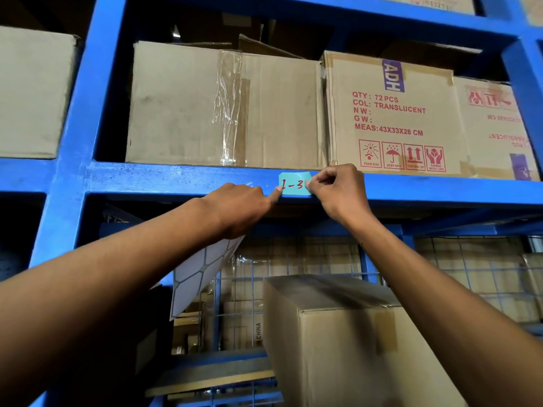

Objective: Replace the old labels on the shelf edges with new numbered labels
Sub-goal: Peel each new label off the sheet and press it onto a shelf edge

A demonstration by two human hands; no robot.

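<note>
Lowest in the frame, a blurred brown carton [352, 342] sat at lower centre, between the two forearms that reached up from the bottom corners. Left hand [238, 210] at centre — index fingertip stretched out and pressed on the left edge of the label [293, 185], other fingers curled under, clamping a white backing sheet [199, 277] with hexagon outlines that hung down below the wrist. Right hand [338, 189] just right of centre, fingers bunched together, pinching the label's right end against the beam. The label was teal, marked "1-3" in red, stuck on the front face of the blue shelf beam [176, 180] running across mid-frame. Behind the lower bay, a wire mesh panel [455, 271] with more cartons dim behind it. Above the beam, a plain taped carton [205, 107] at upper centre, touching a printed carton [393, 116] reading "QTY: 72 PCS" to its right — another carton [32, 92] at upper left, past the blue upright [79, 113].
</note>
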